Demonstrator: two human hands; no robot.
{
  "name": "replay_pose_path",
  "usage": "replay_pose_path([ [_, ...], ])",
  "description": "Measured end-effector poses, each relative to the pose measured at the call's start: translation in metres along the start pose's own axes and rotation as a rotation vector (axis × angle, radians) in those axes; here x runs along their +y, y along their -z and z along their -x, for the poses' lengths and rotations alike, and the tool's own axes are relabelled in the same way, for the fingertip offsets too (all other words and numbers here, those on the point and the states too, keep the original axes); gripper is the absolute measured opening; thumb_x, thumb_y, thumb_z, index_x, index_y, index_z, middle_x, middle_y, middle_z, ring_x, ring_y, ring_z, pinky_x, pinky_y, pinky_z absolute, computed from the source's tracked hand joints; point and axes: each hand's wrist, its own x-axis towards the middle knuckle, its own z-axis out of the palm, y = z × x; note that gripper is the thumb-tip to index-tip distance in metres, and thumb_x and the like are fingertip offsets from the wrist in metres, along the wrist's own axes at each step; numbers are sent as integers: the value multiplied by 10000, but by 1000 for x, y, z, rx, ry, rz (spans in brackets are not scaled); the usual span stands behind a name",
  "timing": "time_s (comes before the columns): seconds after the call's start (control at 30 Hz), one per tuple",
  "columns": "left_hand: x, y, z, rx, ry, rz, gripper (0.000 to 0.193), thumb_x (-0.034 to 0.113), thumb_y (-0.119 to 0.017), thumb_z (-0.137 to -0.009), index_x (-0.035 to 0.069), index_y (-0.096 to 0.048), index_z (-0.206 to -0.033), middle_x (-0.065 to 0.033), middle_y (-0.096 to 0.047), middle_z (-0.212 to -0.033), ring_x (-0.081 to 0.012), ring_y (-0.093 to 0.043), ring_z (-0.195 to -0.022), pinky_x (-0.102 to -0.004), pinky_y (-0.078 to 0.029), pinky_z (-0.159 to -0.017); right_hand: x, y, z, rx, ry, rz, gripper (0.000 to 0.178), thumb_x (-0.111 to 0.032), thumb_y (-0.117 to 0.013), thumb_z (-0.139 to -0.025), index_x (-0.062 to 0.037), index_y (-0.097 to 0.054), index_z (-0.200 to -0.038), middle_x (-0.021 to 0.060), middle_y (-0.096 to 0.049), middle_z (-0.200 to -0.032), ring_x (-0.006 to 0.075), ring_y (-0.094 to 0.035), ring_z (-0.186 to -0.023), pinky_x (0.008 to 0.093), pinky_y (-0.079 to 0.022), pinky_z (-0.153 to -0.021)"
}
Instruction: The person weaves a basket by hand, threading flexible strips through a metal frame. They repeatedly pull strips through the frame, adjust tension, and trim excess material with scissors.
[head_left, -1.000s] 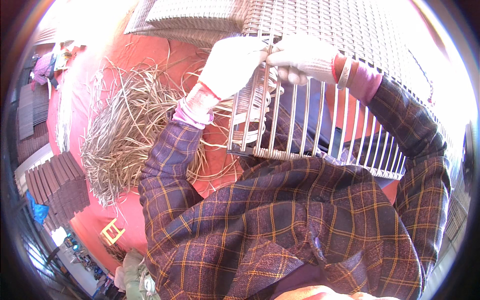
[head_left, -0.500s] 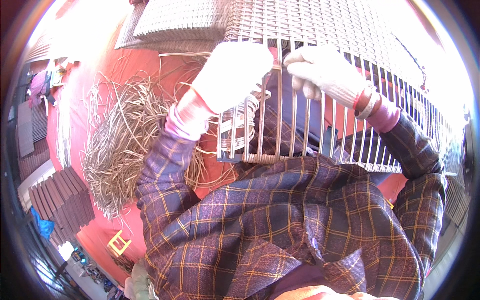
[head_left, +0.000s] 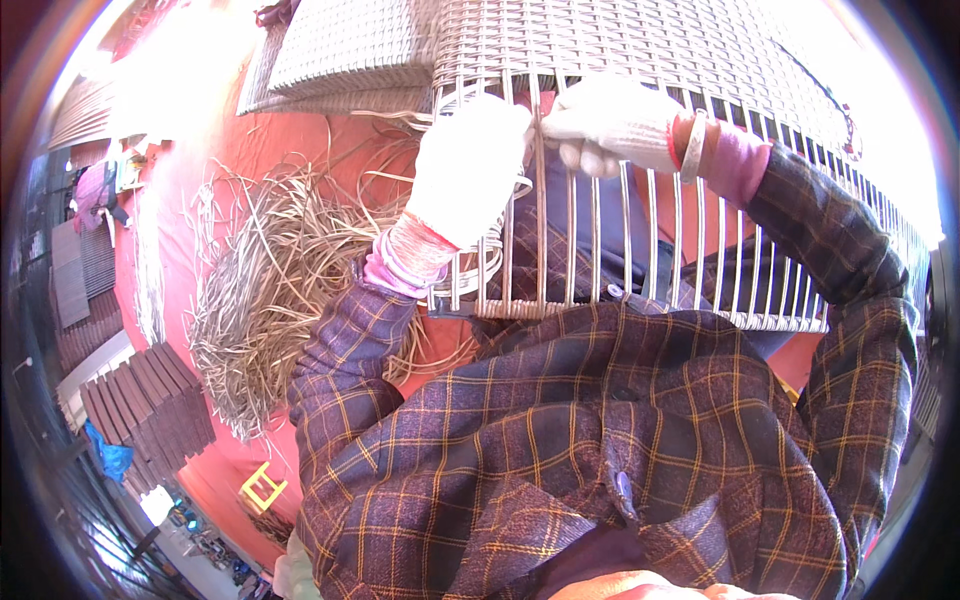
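In the head view, our left hand in a white knitted glove (head_left: pixel 470 175) and our right hand in a matching glove (head_left: pixel 615 125) are close together over the bare parallel strands (head_left: pixel 571 240) of a grey-beige wicker panel (head_left: pixel 620 45) before us. Our right fingers bend; glare obscures the left ones, and we cannot tell whether either grips a strand. A loose heap of beige strips (head_left: pixel 270 280) lies leftward.

Glare washes out the left hand (head_left: pixel 468 165), leaving its fingertips unclear; whether the right hand (head_left: pixel 612 122) pinches anything is too small to tell. The woven panel (head_left: pixel 620 42) is cut off at the far edge. The left sleeve (head_left: pixel 350 345) hides part of the strip bundle (head_left: pixel 255 300), and the clutter (head_left: pixel 207 552) at near left is too small to make out.
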Motion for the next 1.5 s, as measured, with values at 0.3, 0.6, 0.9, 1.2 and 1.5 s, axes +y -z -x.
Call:
replay_pose_path([
  [0.3,7,18,-43,-323,135,541,323,109,-680,-965,22,-715,-1275,-132,-747,-1117,-270,-730,-991,-389,-588,-840,-8,15,78,235,152,10,278,-274,-597,-1048,-51,-722,-938,22,-685,-691,74,-628,-515,232,-481,-453],
  [0.6,24,-12,-38,-190,-111,-93,163,168,-713,-957,51,-726,-1071,-127,-723,-995,-310,-702,-852,-428,-550,-741,17,19,37,-30,59,214,331,-203,-555,-1063,13,-692,-1273,82,-731,-733,121,-679,-527,245,-541,-460],
  [0.9,14,-7,-55,-365,-102,315,319,83,-681,-948,45,-729,-1261,-102,-751,-1065,-224,-739,-972,-348,-610,-819,18,43,83,140,202,23,328,-351,-641,-1061,-47,-726,-973,1,-630,-610,57,-592,-484,199,-449,-428],
  [1.2,46,-37,-65,-197,-184,-29,148,141,-727,-949,65,-744,-1075,-105,-737,-972,-264,-716,-829,-407,-570,-669,39,37,75,99,-4,183,372,-187,-543,-1038,20,-678,-1316,51,-698,-688,84,-635,-496,229,-506,-443],
  [1.5,58,-25,-91,-415,249,559,302,90,-683,-961,44,-724,-1257,-90,-751,-1103,-246,-732,-1001,-379,-597,-876,26,62,124,358,135,202,193,-183,-623,-1016,-27,-736,-1026,-21,-615,-649,28,-511,-494,207,-403,-435],
])
